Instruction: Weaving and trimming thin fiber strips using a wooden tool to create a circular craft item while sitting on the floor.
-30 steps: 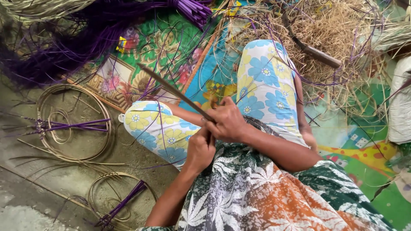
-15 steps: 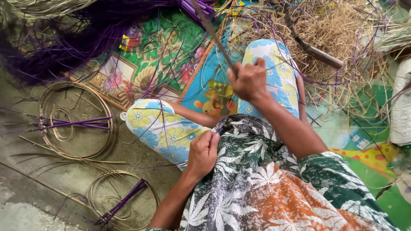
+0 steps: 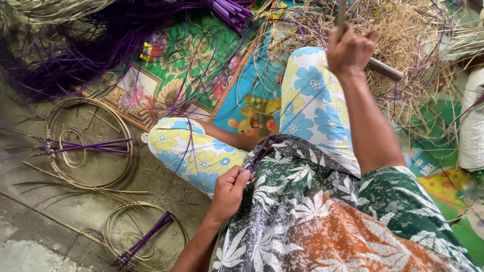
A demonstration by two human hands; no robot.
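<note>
I sit on a patterned mat with my knees in flowered trousers. My left hand [image 3: 229, 189] rests at my lap and pinches the ends of several thin purple strips [image 3: 258, 153] against my leaf-print skirt. My right hand [image 3: 349, 50] is raised far out in front, above my right knee, closed on a thin stick or strip [image 3: 341, 12] that runs up out of the picture. The far end of that strip is hidden beyond the top edge.
A big bundle of purple strands [image 3: 101, 55] lies at the top left. Two coiled cane rings [image 3: 85, 143] [image 3: 141, 236] tied with purple strips lie on the concrete floor at left. A heap of straw [image 3: 403, 40] and a dark tool handle [image 3: 385, 69] lie at the top right.
My right hand has swung from my lap up and away to the right, drawing the strip out with it. My left hand has stayed at my lap on the purple strips.
</note>
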